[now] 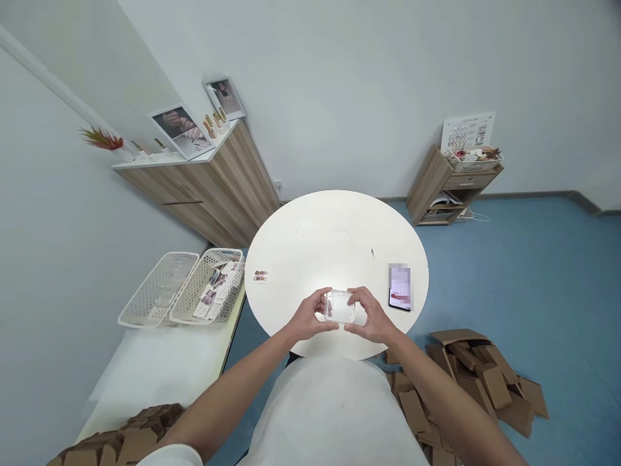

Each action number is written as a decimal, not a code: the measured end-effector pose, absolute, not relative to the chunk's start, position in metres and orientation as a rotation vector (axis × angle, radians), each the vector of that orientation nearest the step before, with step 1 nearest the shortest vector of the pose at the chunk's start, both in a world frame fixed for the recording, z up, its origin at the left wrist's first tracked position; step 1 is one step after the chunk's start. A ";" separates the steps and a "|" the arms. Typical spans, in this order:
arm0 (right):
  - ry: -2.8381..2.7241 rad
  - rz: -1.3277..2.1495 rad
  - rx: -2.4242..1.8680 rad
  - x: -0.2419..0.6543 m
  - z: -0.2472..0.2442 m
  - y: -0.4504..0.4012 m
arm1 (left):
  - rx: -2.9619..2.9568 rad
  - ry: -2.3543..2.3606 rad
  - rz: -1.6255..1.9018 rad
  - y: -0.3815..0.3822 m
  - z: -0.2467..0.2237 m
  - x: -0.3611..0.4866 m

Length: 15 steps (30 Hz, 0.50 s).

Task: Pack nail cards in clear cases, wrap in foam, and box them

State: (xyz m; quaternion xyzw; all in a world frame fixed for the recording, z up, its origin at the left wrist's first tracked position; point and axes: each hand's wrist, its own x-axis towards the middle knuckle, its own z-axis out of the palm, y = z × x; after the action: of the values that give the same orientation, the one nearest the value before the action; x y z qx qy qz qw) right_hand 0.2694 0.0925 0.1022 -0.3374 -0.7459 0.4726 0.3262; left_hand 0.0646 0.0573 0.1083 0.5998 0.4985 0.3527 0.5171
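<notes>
Left hand (309, 317) and right hand (372, 318) shared the grip on a clear, rectangular plastic box (342, 309), fingers far side, thumbs near side, over the near part of the round white bench (330, 246). Likely risks: slick walls slipping if one thumb eased; thin plastic buckling under uneven squeeze.

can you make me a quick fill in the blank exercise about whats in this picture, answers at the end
1. The left hand and the right hand hold a clear container at a round table whose top is coloured ____.
2. The phone lies nearer to the ____ hand.
3. The white baskets at the person's left number ____.
4. The floor is coloured ____.

Missing words: white; right; two; blue.
</notes>
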 end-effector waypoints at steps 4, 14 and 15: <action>-1.841 1.378 -0.866 0.264 0.101 0.097 | 1.363 1.210 0.865 0.056 0.104 0.064; -1.684 1.637 -0.992 0.258 0.096 0.105 | 0.903 1.318 0.865 0.054 0.095 0.055; -1.662 1.662 -1.023 0.257 0.095 0.106 | 0.899 1.330 0.853 0.054 0.094 0.055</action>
State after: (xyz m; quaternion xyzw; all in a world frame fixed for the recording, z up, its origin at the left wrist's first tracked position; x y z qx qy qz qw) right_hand 0.2574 0.1056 0.0953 -0.3824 -0.6215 0.6214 0.2852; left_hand 0.0552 0.0544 0.0940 0.3902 0.5773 0.3702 0.6144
